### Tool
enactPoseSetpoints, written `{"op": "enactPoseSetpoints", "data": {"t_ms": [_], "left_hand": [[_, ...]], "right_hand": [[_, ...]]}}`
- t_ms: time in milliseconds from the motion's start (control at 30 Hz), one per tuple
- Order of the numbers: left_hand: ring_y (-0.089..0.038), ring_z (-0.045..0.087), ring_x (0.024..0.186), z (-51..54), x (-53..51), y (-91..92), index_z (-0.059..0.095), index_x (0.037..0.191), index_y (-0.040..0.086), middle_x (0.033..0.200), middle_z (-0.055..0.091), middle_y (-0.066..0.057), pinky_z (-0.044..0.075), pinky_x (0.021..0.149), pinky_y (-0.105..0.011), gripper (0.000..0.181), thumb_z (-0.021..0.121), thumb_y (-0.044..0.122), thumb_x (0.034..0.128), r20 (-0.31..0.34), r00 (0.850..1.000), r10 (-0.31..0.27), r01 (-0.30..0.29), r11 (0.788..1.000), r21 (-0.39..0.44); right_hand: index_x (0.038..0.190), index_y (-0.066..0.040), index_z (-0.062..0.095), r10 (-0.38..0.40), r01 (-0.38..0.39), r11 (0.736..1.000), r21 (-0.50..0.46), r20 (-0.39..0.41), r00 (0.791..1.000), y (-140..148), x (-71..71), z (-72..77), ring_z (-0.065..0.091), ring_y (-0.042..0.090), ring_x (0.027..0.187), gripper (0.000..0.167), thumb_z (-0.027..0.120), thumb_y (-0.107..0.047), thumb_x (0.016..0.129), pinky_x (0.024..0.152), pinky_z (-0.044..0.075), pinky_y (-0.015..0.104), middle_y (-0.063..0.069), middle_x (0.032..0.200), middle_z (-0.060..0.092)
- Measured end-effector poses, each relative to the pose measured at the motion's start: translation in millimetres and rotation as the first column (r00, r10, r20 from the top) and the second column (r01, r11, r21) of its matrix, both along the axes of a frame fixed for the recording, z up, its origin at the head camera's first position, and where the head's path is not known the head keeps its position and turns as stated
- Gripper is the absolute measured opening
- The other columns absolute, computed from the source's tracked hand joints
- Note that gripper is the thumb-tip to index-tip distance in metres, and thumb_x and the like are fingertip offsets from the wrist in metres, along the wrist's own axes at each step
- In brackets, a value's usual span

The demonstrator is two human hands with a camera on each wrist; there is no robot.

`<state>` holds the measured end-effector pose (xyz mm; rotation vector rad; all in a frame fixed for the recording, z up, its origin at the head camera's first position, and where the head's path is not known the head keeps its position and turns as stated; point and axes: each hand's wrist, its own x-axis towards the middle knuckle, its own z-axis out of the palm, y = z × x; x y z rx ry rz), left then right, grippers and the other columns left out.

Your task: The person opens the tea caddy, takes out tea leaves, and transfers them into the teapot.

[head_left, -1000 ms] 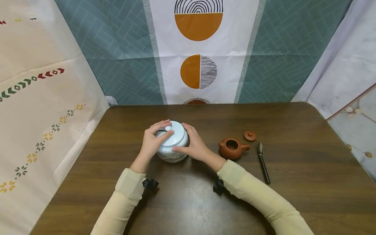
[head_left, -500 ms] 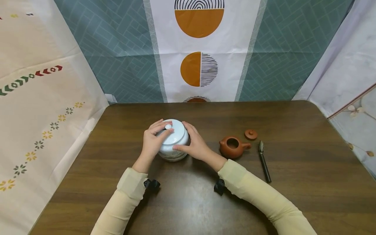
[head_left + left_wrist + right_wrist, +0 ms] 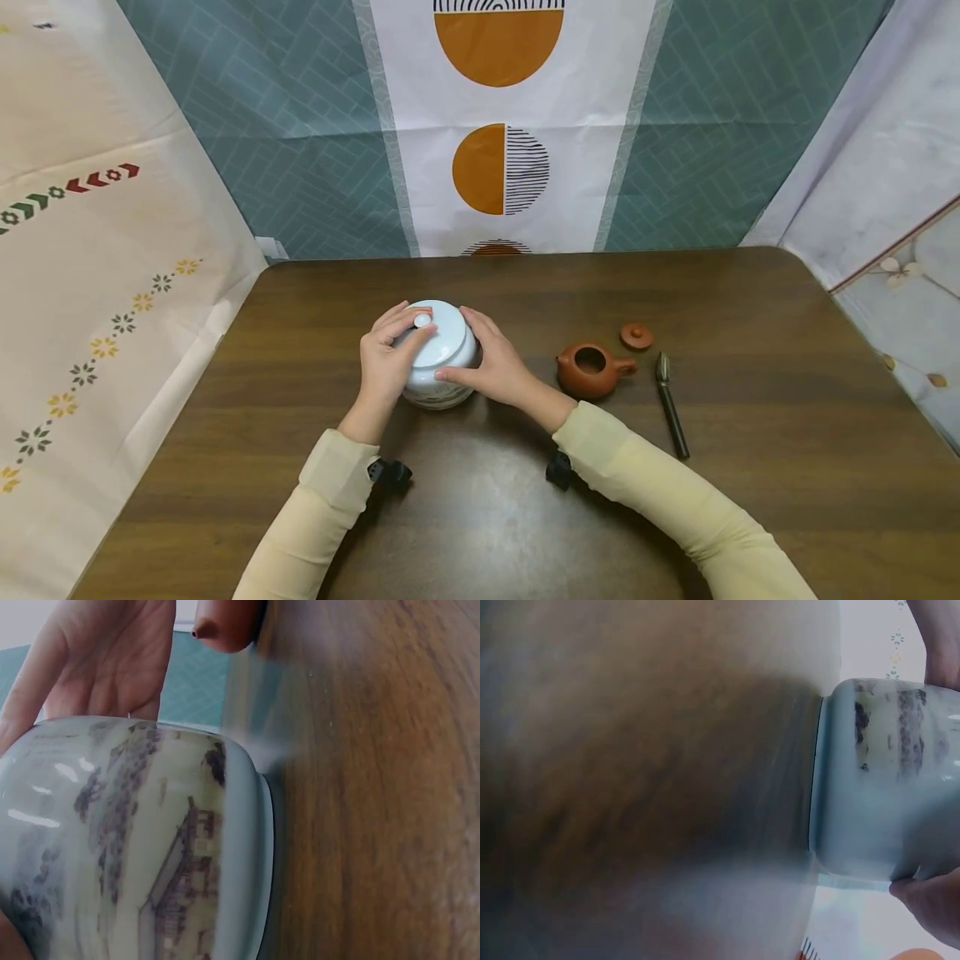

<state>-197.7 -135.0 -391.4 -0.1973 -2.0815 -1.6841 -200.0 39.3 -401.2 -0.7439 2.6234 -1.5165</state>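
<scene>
A lidded white porcelain jar (image 3: 438,383) stands upright on the table, left of centre in the head view. Its pale lid (image 3: 447,337) is seated on top, with a round knob (image 3: 422,320). My left hand (image 3: 384,358) lies over the lid's left side, thumb and fingers on either side of the knob. With thumb in front and fingers behind, my right hand (image 3: 498,367) grips the jar's right side. In the left wrist view, a painted landscape with a building shows on the jar (image 3: 127,825). The right wrist view shows the jar's base on the table.
To the right stands a small brown clay teapot (image 3: 581,382), uncovered, its lid (image 3: 636,336) lying behind it. A dark-handled tool with a metal tip (image 3: 672,406) lies beside them. The wooden table (image 3: 480,517) ends at hanging cloths at the back and sides.
The head view has tilted and shifted slightly, so the scene sits a little higher. Both hands keep their places on the jar and its lid.
</scene>
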Motion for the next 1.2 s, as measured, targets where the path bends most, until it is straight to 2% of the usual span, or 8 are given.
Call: {"op": "enactPoseSetpoints", "data": {"t_ms": [167,400,567,667,800,933,1067,1200], "left_hand": [[-0.027,0.052,0.123,1.5,3.2,2.5,0.072,0.096,-0.008,0.1,0.068,-0.026,0.038,0.107,-0.035,0.022,0.077,-0.002,0.0752,-0.021,1.0,-0.007,0.007,1.0,0.003],[-0.034,0.052,0.122,26.0,22.0,10.3,0.069,0.094,-0.015,0.1,0.066,-0.03,0.038,0.107,-0.035,0.019,0.073,-0.007,0.0772,-0.076,0.997,-0.004,0.004,1.0,-0.003],[-0.032,0.053,0.12,12.2,11.8,6.0,0.07,0.093,-0.013,0.099,0.067,-0.029,0.037,0.108,-0.035,0.017,0.073,-0.008,0.077,-0.148,0.989,0.004,0.001,1.0,0.028],[-0.025,0.056,0.118,2.7,2.1,2.6,0.071,0.094,-0.011,0.099,0.069,-0.024,0.039,0.107,-0.033,0.016,0.072,-0.005,0.079,-0.171,0.985,0.028,-0.013,0.996,0.088],[-0.02,0.057,0.117,4.8,-1.7,2.5,0.073,0.094,-0.008,0.098,0.072,-0.013,0.042,0.105,-0.031,0.016,0.074,-0.003,0.0786,-0.176,0.983,0.049,-0.03,0.993,0.112],[-0.021,0.055,0.12,6.9,-2.3,3.9,0.073,0.094,-0.008,0.097,0.074,-0.006,0.04,0.106,-0.031,0.018,0.075,-0.004,0.077,-0.156,0.987,0.024,-0.008,0.995,0.104],[-0.024,0.053,0.122,15.2,6.6,7.9,0.072,0.095,-0.009,0.099,0.072,-0.014,0.04,0.106,-0.032,0.017,0.073,-0.005,0.0781,-0.133,0.991,-0.002,0.016,0.994,0.108],[-0.028,0.053,0.122,21.6,16.4,10.0,0.071,0.093,-0.012,0.101,0.07,-0.021,0.039,0.107,-0.033,0.016,0.073,-0.007,0.0779,-0.138,0.99,-0.009,0.018,0.998,0.066]], "right_hand": [[0.15,-0.006,0.025,-0.011,0.011,1.0,0.005,0.01,1.0,0.3,0.8,-0.7,0.031,0.029,0.139,0.096,0.081,-0.03,0.076,0.111,0.032,0.05,0.013,0.154,0.028],[0.15,-0.006,0.026,-0.002,0.003,1.0,0.014,-0.013,1.0,-1.0,0.8,2.0,0.033,0.028,0.139,0.095,0.081,-0.03,0.076,0.111,0.033,0.048,0.012,0.153,0.03],[0.15,-0.007,0.026,-0.002,0.002,1.0,0.006,0.001,1.0,-2.5,1.3,6.1,0.031,0.027,0.14,0.094,0.08,-0.029,0.076,0.111,0.032,0.048,0.012,0.153,0.03],[0.149,-0.005,0.027,-0.01,0.01,1.0,-0.001,0.0,1.0,-3.0,1.6,8.8,0.031,0.027,0.139,0.094,0.081,-0.028,0.076,0.112,0.032,0.047,0.012,0.153,0.03],[0.149,-0.006,0.028,-0.013,0.013,1.0,-0.001,-0.015,1.0,-3.5,0.6,10.7,0.033,0.026,0.139,0.093,0.08,-0.031,0.076,0.112,0.033,0.046,0.011,0.153,0.031],[0.148,-0.005,0.028,-0.022,0.022,1.0,-0.001,-0.022,0.999,-2.4,-1.1,9.1,0.032,0.025,0.139,0.093,0.081,-0.03,0.076,0.112,0.032,0.045,0.01,0.152,0.031],[0.148,-0.005,0.029,-0.036,0.036,0.999,0.016,-0.008,0.999,-0.9,-1.7,4.8,0.032,0.025,0.139,0.093,0.081,-0.029,0.075,0.112,0.032,0.045,0.01,0.152,0.031],[0.148,-0.004,0.029,-0.023,0.023,1.0,0.01,-0.004,1.0,-1.7,-1.1,0.4,0.034,0.026,0.138,0.093,0.081,-0.029,0.075,0.111,0.033,0.045,0.011,0.152,0.032]]}}
